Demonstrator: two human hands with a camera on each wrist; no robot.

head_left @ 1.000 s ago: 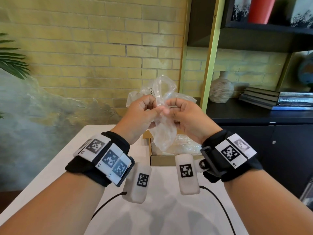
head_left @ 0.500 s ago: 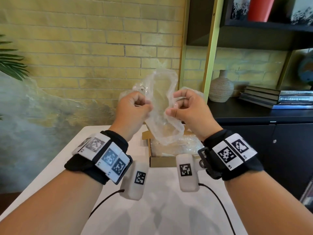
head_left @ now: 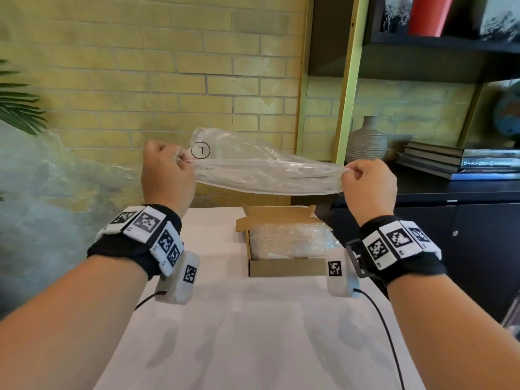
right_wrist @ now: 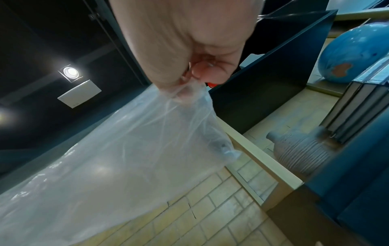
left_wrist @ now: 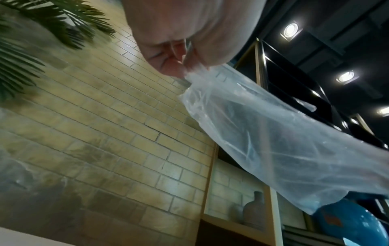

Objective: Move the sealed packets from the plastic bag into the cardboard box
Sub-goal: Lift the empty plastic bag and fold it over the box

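A clear plastic bag (head_left: 264, 170) is stretched flat and level in the air above the table. My left hand (head_left: 168, 173) pinches its left end and my right hand (head_left: 365, 181) pinches its right end. The left wrist view shows the plastic bag (left_wrist: 284, 141) running away from my curled fingers (left_wrist: 179, 66); the right wrist view shows the plastic bag (right_wrist: 126, 149) hanging from my fingertips (right_wrist: 189, 93). Below it an open cardboard box (head_left: 284, 267) sits on the white table (head_left: 253, 333) with clear sealed packets (head_left: 289, 240) inside. I see nothing inside the bag.
A dark shelf unit (head_left: 422, 192) stands right of the table with a ribbed vase (head_left: 365, 142), stacked books (head_left: 461, 161) and a blue globe (right_wrist: 353, 53). A yellow brick wall (head_left: 168, 80) is behind. Plant leaves (head_left: 17, 108) hang at the left.
My hands have moved apart and up. The bag, bunched between them a second ago over the box, is now pulled out taut and horizontal.
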